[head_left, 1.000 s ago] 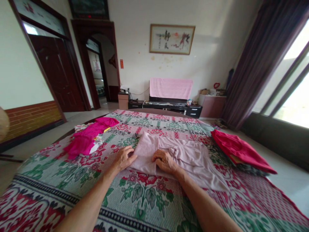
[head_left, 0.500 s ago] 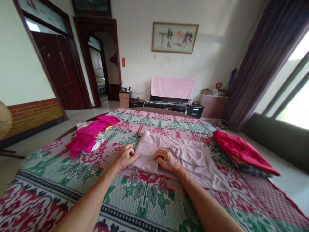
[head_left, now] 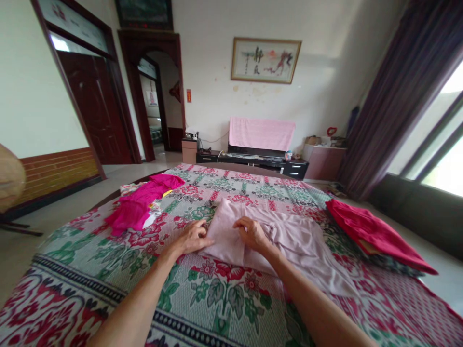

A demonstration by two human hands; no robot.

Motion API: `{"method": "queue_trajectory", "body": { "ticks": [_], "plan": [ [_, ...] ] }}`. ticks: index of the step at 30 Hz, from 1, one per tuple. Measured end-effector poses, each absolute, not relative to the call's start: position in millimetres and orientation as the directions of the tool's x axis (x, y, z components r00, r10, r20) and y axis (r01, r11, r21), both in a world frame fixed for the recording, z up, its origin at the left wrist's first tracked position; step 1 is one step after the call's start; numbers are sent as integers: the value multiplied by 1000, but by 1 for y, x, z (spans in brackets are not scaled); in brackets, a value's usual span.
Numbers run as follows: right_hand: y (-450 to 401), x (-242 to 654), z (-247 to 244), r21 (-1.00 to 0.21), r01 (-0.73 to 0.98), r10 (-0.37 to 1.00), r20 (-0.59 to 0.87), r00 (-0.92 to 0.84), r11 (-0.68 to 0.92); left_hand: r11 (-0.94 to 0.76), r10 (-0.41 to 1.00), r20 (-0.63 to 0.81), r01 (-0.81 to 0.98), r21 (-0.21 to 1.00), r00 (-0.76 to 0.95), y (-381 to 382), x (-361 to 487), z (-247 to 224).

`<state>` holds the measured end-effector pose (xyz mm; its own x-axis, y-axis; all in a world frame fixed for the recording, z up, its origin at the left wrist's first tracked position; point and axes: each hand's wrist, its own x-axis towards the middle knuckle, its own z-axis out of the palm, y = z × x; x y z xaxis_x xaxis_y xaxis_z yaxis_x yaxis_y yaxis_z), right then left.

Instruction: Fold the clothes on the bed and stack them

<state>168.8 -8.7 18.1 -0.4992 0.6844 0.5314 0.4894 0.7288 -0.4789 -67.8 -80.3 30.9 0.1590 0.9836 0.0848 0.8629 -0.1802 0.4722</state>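
Note:
A pale pink garment [head_left: 307, 236] lies on the patterned cloth in front of me, its left end folded over into a flat band and its right part wrinkled. My left hand [head_left: 192, 237] rests at the left edge of that fold, thumb against the fabric and bent fingers a little apart. Over the folded band is my right hand [head_left: 255, 235], its fingers loosely bent and apart, near or touching the fabric. What lies under the right palm is hidden.
A floral cloth [head_left: 224, 308] covers the table. Bright pink clothes [head_left: 135, 207] lie in a heap on the left. On the right sits a stack of folded clothes with a red one [head_left: 376, 233] on top. A black cabinet [head_left: 294, 168] stands beyond the far edge.
My right hand has loosened its curl and shifted slightly up over the fold. The left hand's fingers have spread a little at the edge. The whole view has shifted slightly.

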Motion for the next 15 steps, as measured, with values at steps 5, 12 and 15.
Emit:
{"method": "queue_trajectory", "body": {
  "ticks": [5,12,15],
  "plan": [
    [28,121,36,-418,660,773,451,-446,624,-147,988,28,872,468,151,-81,-68,32],
    [57,71,40,-421,872,968,147,-205,249,-155,987,30,863,482,160,-76,-71,24],
    [63,61,38,-445,876,982,96,-162,188,-150,988,49,861,486,145,-74,-70,19]
  ]
}}
